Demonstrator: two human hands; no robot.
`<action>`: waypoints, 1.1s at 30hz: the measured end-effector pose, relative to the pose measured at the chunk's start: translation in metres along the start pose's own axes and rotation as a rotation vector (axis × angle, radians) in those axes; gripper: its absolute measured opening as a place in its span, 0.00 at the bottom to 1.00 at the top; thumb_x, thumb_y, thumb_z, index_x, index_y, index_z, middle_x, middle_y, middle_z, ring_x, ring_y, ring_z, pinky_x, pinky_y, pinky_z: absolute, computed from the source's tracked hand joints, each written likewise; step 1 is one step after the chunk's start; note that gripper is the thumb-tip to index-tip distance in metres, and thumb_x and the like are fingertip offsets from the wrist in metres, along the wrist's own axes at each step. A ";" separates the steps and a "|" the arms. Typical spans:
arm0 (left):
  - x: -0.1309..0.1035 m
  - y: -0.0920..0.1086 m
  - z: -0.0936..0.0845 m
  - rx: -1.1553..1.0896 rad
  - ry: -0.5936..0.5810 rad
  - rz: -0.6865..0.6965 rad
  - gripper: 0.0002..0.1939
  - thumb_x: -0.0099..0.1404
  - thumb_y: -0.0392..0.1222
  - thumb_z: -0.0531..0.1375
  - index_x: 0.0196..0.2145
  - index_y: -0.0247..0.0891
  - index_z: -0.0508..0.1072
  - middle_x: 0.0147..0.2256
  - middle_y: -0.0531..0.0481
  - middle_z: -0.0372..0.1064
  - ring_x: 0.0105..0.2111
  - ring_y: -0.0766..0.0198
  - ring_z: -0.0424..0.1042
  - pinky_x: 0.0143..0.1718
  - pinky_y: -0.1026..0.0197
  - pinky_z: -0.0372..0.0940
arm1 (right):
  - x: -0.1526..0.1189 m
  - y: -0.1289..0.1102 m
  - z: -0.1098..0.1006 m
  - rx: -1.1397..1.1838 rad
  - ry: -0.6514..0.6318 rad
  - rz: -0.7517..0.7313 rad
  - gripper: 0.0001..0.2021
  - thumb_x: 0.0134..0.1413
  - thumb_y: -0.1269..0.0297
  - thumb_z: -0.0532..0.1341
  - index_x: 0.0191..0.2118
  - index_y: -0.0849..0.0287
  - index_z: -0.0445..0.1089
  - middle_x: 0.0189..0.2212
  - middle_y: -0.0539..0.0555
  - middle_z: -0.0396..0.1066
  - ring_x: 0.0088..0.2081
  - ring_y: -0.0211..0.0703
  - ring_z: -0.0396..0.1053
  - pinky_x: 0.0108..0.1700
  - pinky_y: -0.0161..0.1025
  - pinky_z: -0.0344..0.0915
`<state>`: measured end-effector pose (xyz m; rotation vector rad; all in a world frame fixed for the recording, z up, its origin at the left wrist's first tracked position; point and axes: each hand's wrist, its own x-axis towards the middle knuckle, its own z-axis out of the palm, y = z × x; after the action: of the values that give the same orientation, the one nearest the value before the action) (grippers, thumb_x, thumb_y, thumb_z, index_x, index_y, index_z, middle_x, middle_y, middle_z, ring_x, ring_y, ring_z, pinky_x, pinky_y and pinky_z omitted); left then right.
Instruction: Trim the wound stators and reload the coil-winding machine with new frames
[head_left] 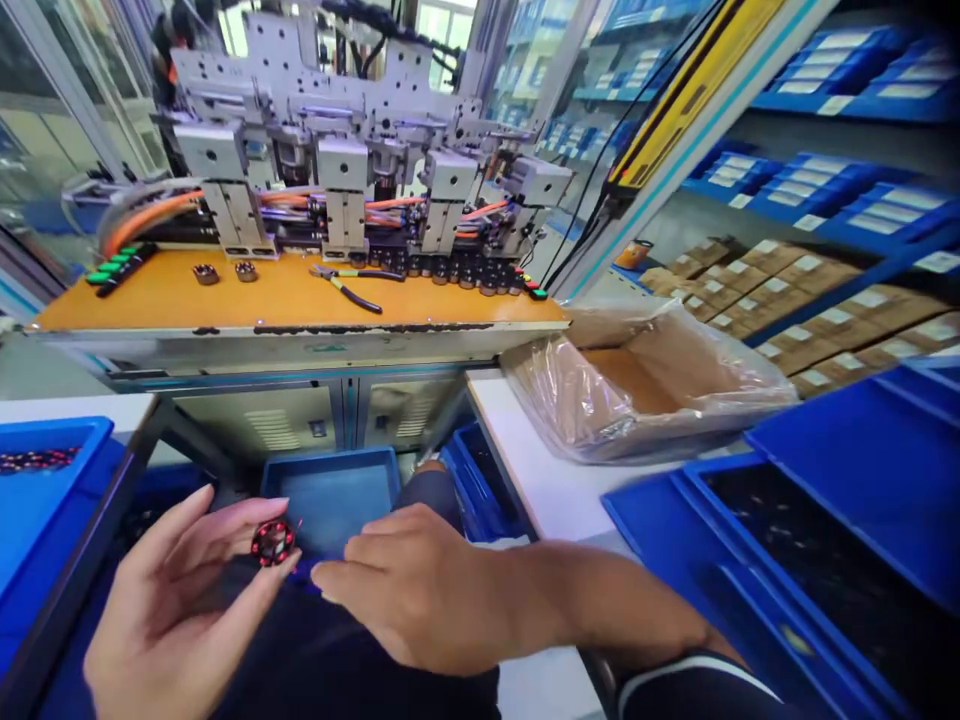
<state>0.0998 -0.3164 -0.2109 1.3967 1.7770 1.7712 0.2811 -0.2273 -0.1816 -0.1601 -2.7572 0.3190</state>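
My left hand (180, 610) pinches a small ring-shaped motor stator (271, 543), dark with red and copper-coloured segments, between thumb and fingers. Thin red wire ends stick out from its right side. Just right of it is my right hand (420, 585), its fingers curled and the thumb pressed against them. Whatever that hand grips is hidden, though something bluish shows by its fingertips. Both hands are above my lap, in front of a blue tray (334, 490). On the orange bench top (285, 300) lie cutting pliers (349, 284) with black and yellow handles.
Behind the bench top stands a machine (322, 150) with several metal heads. Two stators (204, 273) and a row of black round parts (487, 277) sit before it. At right are a plastic-lined carton (652, 400) and blue bins (750, 560); another blue bin (52, 510) is at left.
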 end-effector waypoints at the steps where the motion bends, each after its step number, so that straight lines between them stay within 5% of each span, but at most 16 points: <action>1: 0.001 0.000 0.001 -0.045 0.006 -0.010 0.36 0.53 0.32 0.69 0.58 0.47 0.66 0.40 0.55 0.80 0.36 0.65 0.80 0.39 0.67 0.77 | -0.003 -0.001 0.004 0.081 0.028 0.005 0.08 0.62 0.73 0.54 0.36 0.62 0.70 0.23 0.48 0.69 0.24 0.36 0.64 0.26 0.34 0.59; 6: -0.001 0.004 0.006 -0.181 -0.002 -0.098 0.35 0.52 0.32 0.70 0.56 0.49 0.67 0.38 0.58 0.80 0.38 0.65 0.80 0.41 0.69 0.76 | -0.011 0.000 0.013 0.619 0.104 0.008 0.10 0.66 0.68 0.56 0.34 0.60 0.72 0.23 0.51 0.72 0.26 0.36 0.69 0.30 0.31 0.62; 8: -0.006 0.004 0.005 -0.181 -0.006 -0.100 0.34 0.53 0.32 0.69 0.56 0.50 0.67 0.40 0.58 0.80 0.39 0.64 0.80 0.42 0.68 0.76 | -0.008 0.007 0.014 0.820 0.209 0.142 0.07 0.61 0.61 0.63 0.38 0.60 0.73 0.29 0.53 0.74 0.32 0.38 0.72 0.38 0.34 0.66; 11: -0.014 0.003 0.004 -0.178 -0.033 -0.100 0.31 0.56 0.33 0.68 0.55 0.51 0.67 0.42 0.56 0.80 0.41 0.62 0.80 0.44 0.64 0.76 | 0.004 0.014 0.019 1.154 0.350 0.471 0.20 0.43 0.52 0.73 0.37 0.60 0.72 0.31 0.51 0.72 0.34 0.39 0.70 0.40 0.37 0.66; 15: -0.018 -0.001 0.003 -0.168 -0.044 -0.098 0.30 0.56 0.34 0.68 0.55 0.52 0.67 0.44 0.55 0.78 0.42 0.61 0.79 0.45 0.62 0.75 | 0.021 0.004 0.037 1.545 0.325 0.653 0.23 0.36 0.48 0.74 0.29 0.61 0.68 0.28 0.48 0.68 0.30 0.35 0.65 0.34 0.35 0.62; 22: -0.017 -0.007 0.001 -0.184 -0.032 -0.129 0.34 0.53 0.34 0.70 0.55 0.53 0.66 0.41 0.55 0.78 0.38 0.61 0.79 0.40 0.62 0.77 | 0.023 -0.013 0.059 1.645 0.592 0.650 0.16 0.47 0.56 0.71 0.28 0.60 0.66 0.25 0.47 0.65 0.25 0.31 0.60 0.30 0.32 0.57; 26: -0.020 -0.006 0.002 -0.171 -0.044 -0.135 0.33 0.53 0.35 0.70 0.54 0.51 0.67 0.41 0.53 0.78 0.39 0.59 0.79 0.42 0.60 0.77 | 0.019 -0.013 0.058 1.593 0.580 0.638 0.16 0.47 0.55 0.71 0.28 0.60 0.66 0.27 0.48 0.65 0.28 0.34 0.61 0.32 0.33 0.58; 33: -0.014 0.008 -0.001 -0.287 -0.068 -0.396 0.28 0.52 0.45 0.72 0.50 0.50 0.70 0.39 0.51 0.79 0.34 0.57 0.81 0.38 0.58 0.78 | 0.003 -0.016 0.053 1.449 0.513 0.705 0.17 0.50 0.54 0.69 0.29 0.60 0.64 0.25 0.47 0.64 0.27 0.33 0.61 0.32 0.34 0.59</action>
<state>0.1098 -0.3291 -0.2097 0.9070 1.5559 1.6593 0.2583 -0.2525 -0.2251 -0.6562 -1.3421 1.9342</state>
